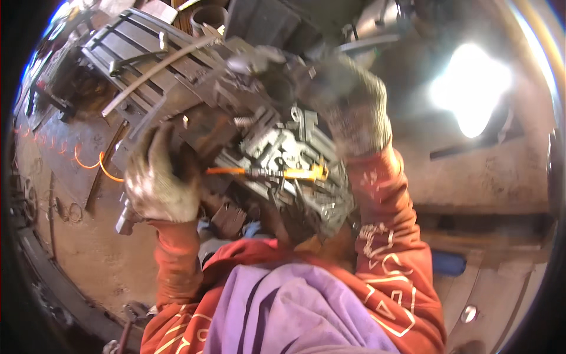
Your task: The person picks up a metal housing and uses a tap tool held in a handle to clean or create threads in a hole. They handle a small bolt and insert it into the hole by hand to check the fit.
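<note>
My left hand [164,186], in a soiled pale knit glove, is over the left side of the bench. Its fingers point away from me, spread from the thumb, and I see nothing held in them. A grey metal part [125,217] juts out beside its wrist. My right hand [354,100], gloved the same way, reaches to the far side of the metal heap. Its fingers are smeared and dark, so their grip is hidden. Between my hands, an orange-yellow air blow gun [306,172] rests on a heap of loose metal pieces [277,147].
A slatted metal frame [127,44] stands at the far left, with a long curved bar [159,69] across it. A coiled orange hose [88,164] runs toward my left hand. Dark bins [265,23] are at the back. A glaring light [471,85] washes out the right side.
</note>
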A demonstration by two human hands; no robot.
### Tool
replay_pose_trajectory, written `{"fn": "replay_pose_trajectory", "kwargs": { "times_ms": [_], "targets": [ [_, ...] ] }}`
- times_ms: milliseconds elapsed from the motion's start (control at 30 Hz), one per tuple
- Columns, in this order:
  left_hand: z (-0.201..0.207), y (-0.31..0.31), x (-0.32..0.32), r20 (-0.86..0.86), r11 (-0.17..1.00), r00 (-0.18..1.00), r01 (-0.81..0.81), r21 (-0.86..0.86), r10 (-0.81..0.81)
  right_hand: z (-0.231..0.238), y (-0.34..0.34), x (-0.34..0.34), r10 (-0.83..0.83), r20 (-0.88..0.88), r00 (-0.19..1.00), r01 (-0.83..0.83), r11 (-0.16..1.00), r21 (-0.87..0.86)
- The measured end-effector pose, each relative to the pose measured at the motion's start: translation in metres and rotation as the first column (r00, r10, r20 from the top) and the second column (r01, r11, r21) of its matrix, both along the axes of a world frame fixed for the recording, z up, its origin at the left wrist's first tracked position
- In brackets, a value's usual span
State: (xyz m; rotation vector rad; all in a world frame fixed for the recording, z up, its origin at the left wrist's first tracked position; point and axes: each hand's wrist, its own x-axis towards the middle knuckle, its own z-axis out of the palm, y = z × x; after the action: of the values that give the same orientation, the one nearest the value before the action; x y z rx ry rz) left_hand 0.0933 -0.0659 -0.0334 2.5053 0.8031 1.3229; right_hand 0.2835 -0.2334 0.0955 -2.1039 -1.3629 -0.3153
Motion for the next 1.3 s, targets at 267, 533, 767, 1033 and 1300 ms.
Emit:
{"fn": "replay_pose_trajectory", "kwargs": {
  "times_ms": [267,533,767,1033,1300],
  "targets": [
    [-0.030,0.012,-0.009,-0.047,0.992,0.997,-0.062,0.114,0.067,-0.029,-0.076,-0.024,-0.023,-0.503,0.864,0.086,0.991,0.104],
    [-0.039,0.021,-0.012,-0.069,0.962,0.973,-0.206,0.181,0.221,-0.136,-0.211,-0.051,-0.246,-0.208,0.947,0.139,0.894,-0.425],
    [-0.037,0.015,-0.011,-0.112,0.967,0.962,-0.253,-0.032,0.248,-0.151,-0.235,-0.095,-0.449,-0.445,0.775,0.379,0.894,-0.241],
    [-0.033,0.004,0.000,-0.071,0.991,0.991,-0.115,-0.063,0.110,-0.164,-0.230,-0.150,-0.528,-0.649,0.548,0.280,0.847,-0.452],
    [-0.032,-0.006,-0.001,0.155,0.977,0.982,0.137,-0.165,-0.112,-0.153,-0.248,-0.125,-0.562,-0.709,0.426,0.319,0.826,-0.464]
  ]
}}
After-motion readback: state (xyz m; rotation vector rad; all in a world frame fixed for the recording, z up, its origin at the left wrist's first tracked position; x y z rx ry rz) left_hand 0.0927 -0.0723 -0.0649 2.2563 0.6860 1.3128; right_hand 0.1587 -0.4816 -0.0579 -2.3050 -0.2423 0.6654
